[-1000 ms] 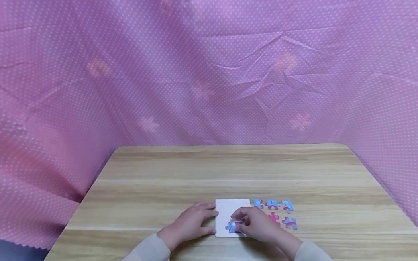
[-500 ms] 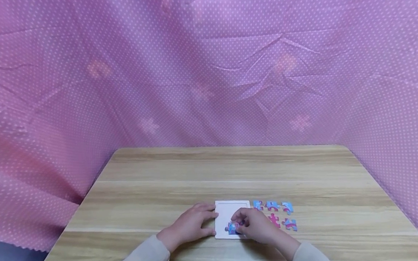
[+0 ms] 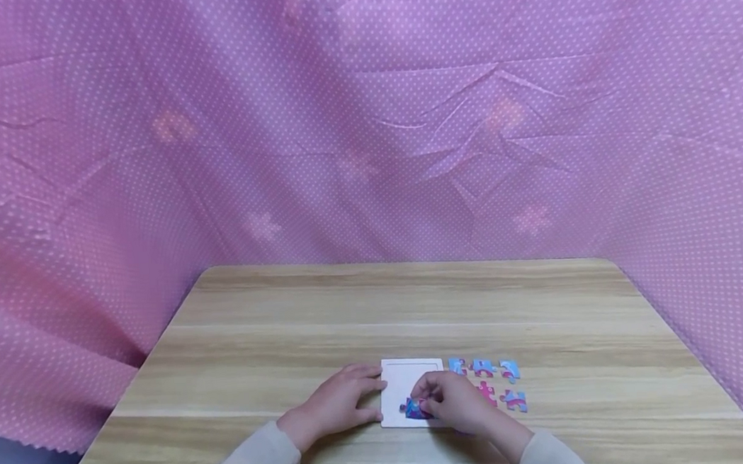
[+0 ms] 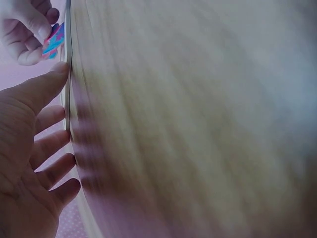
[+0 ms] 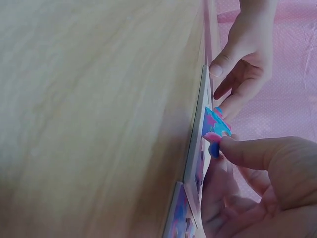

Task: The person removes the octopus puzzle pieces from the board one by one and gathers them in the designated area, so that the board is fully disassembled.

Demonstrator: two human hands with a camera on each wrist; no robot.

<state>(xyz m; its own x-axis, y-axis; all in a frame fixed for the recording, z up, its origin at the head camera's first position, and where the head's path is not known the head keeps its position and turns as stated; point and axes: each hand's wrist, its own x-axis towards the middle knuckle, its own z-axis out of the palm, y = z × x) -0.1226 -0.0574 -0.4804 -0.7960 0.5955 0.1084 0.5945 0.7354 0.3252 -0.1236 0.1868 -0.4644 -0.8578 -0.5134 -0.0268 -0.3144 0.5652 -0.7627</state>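
A blue, pink and purple jigsaw piece [image 3: 413,408] is pinched between the thumb and fingers of my right hand [image 3: 455,399]. It is over the lower part of a white square puzzle tray [image 3: 401,380]. In the right wrist view the piece [image 5: 216,123] stands tilted, one edge at or close to the tray; contact is unclear. Fingertips of my left hand [image 3: 340,402] touch the tray's left edge, fingers spread and fairly straight. The left wrist view shows the left thumb [image 4: 47,87] at that edge too. My right hand hides the tray's lower right.
Several loose blue and pink jigsaw pieces [image 3: 514,400] lie in rows right of the tray, some partly behind my right hand. A wooden table [image 3: 350,304] carries everything. Pink dotted cloth [image 3: 367,154] hangs behind and at both sides.
The jigsaw piece in my right hand has tilted, and its printed face looks darker. My right hand stays over the same part of the tray. The left hand keeps its place at the edge.
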